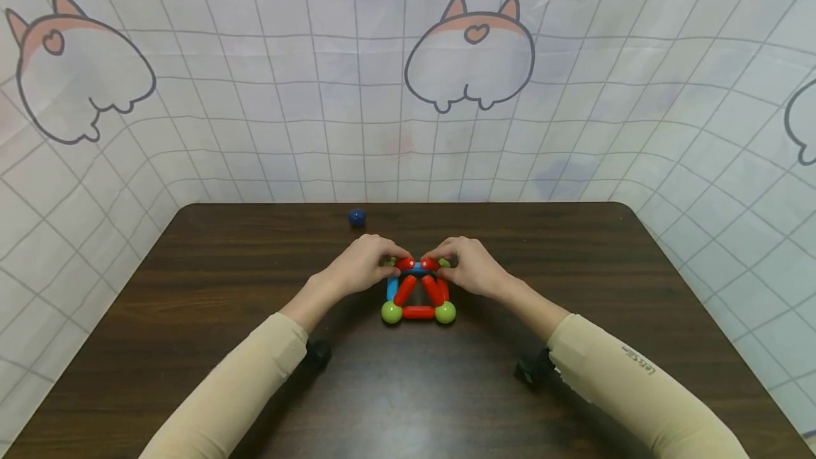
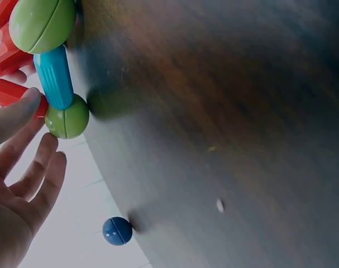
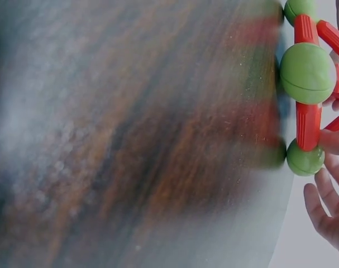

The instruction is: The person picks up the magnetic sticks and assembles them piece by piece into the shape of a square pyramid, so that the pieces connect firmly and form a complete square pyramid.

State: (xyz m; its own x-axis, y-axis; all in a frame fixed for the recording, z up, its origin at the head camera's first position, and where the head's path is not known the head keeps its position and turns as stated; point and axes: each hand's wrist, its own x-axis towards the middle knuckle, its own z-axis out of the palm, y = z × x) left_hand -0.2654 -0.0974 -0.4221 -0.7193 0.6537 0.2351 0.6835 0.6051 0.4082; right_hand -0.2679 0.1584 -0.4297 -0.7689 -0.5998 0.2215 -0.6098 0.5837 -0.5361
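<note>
A frame of magnetic rods and green balls lies on the table in front of me. Its front red rod point(image 1: 418, 312) joins two green balls point(image 1: 392, 312); a blue rod point(image 2: 55, 77) forms the left side and a red rod point(image 3: 308, 125) the right. Two more red rods point(image 1: 404, 290) slant inward from the front balls. My left hand point(image 1: 363, 262) pinches a short red rod point(image 2: 15, 95) by the back left ball. Opposite it, my right hand point(image 1: 474, 268) pinches another red rod point(image 1: 430, 263) by the back right ball. The fingers partly hide both back balls.
A dark blue ball point(image 1: 357, 217) sits near the back edge of the dark wooden table point(image 1: 255, 246), left of the frame. Behind and beside the table hangs a white gridded cloth point(image 1: 331, 91). Small dark objects show beside both sleeves.
</note>
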